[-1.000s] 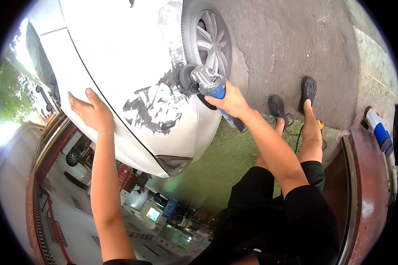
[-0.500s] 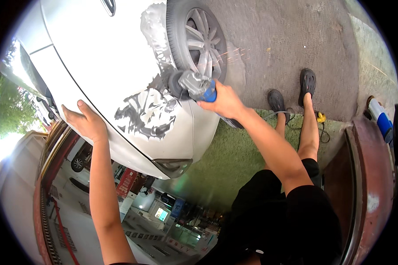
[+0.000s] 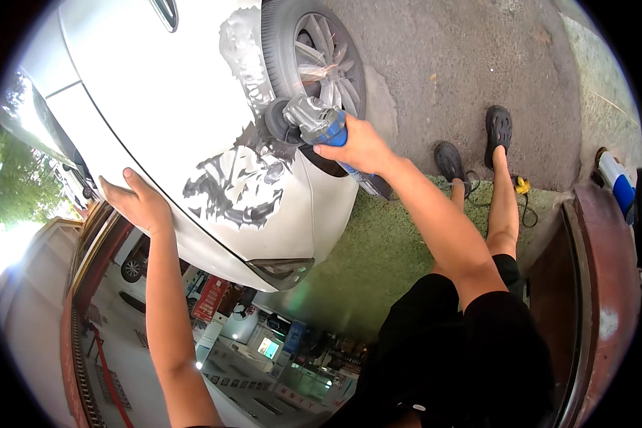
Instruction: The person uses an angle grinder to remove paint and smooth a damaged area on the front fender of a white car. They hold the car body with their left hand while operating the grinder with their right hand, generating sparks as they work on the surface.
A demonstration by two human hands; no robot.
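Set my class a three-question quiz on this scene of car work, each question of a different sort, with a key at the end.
1. Multiple choice: what does the right hand hold?
a) a paintbrush
b) a grinder
c) a hose

2. True or false: the left hand also grips the grinder.

3. Compare: is the disc nearer to the wheel or the lamp?

Key:
1. b
2. False; it is open over the white car, apart from the grinder.
3. The wheel.
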